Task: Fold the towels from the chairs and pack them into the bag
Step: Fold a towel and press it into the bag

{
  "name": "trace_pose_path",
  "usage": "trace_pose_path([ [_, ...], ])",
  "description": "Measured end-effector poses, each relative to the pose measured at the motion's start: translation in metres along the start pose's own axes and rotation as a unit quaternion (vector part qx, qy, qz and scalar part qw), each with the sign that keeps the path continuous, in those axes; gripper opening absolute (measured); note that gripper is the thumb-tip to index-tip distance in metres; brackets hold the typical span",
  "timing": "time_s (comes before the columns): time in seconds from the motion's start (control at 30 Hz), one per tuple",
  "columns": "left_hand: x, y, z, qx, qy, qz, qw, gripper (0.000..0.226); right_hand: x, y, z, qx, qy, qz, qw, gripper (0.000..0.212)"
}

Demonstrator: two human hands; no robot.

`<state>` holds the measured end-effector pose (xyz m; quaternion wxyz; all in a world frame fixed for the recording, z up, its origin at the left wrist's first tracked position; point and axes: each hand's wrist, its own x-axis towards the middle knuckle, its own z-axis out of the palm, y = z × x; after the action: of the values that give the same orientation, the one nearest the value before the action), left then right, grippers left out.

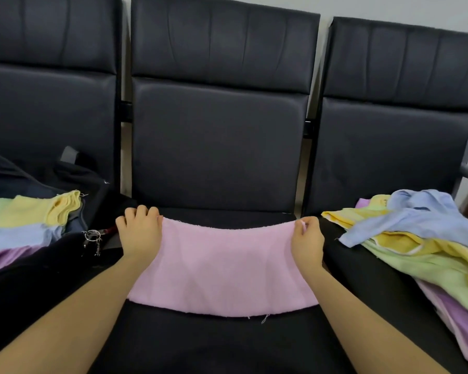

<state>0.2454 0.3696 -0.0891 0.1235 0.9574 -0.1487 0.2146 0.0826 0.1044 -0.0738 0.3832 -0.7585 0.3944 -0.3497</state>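
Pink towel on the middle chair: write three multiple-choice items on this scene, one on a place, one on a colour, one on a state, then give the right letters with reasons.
1. Where does the unfolded towel pile lie?
A. on the right chair
B. on the floor
C. on the middle chair back

2. What colour is the towel on top of that pile?
A. red
B. light blue
C. black

3. How do the hands hold the pink towel?
A. only one hand touches it
B. neither touches it
C. each hand grips a far corner

Key: 1 A, the pile rests on the right seat; 2 B, the blue towel lies uppermost; 3 C, the left hand and the right hand pinch the far corners.
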Motion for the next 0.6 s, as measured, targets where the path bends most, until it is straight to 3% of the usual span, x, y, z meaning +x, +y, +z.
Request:
trace_pose_path([
  [0.13,-0.004,0.008,0.009,0.054,-0.023,0.126,0.990,0.033,-0.007,0.007,0.007,-0.179,-0.007,-0.088,0.980,0.036],
  [0.23,-0.025,0.024,0.002,0.029,-0.081,0.199,0.976,0.043,-0.029,0.009,0.010,-0.334,-0.076,-0.200,0.918,0.052],
  [0.4,-0.058,0.017,0.002,0.065,-0.311,0.182,0.931,0.062,-0.053,0.024,0.006,-0.426,-0.272,-0.242,0.829,0.060],
  [0.6,-0.086,-0.004,-0.008,0.079,-0.368,0.221,0.900,0.066,-0.071,0.040,-0.020,-0.494,-0.313,-0.230,0.778,0.060],
])
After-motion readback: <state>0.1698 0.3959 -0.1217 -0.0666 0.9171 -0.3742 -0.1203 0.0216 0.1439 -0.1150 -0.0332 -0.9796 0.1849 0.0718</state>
